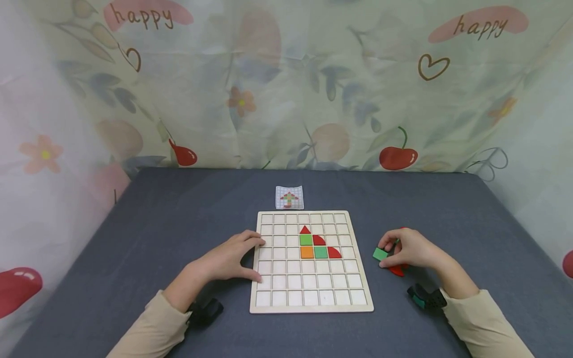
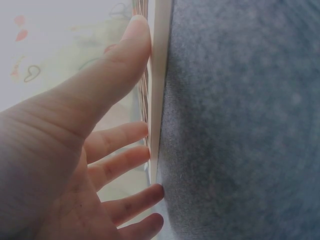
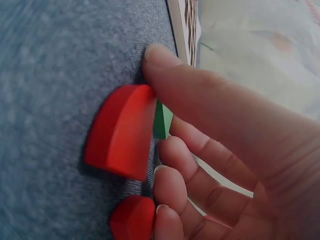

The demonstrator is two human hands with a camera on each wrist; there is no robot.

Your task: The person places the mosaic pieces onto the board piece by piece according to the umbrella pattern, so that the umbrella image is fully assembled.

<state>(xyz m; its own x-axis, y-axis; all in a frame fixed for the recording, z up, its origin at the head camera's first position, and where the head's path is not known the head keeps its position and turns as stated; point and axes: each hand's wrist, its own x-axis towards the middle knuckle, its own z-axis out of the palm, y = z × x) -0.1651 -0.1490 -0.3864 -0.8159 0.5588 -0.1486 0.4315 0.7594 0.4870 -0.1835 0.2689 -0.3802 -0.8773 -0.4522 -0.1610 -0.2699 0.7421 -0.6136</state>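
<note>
A pale wooden grid board lies flat on the table. On it sit a red triangle, a green square, an orange square, a second green square and two red quarter-round blocks. My left hand touches the board's left edge with thumb and fingers spread. To the right of the board, my right hand pinches a green block between thumb and fingers. Close under that hand lie red blocks, one of them quarter-round; the hand partly hides them.
A small card with a coloured grid pattern lies behind the board. The dark grey tablecloth reaches back to a printed curtain. Black wrist devices sit beneath both wrists.
</note>
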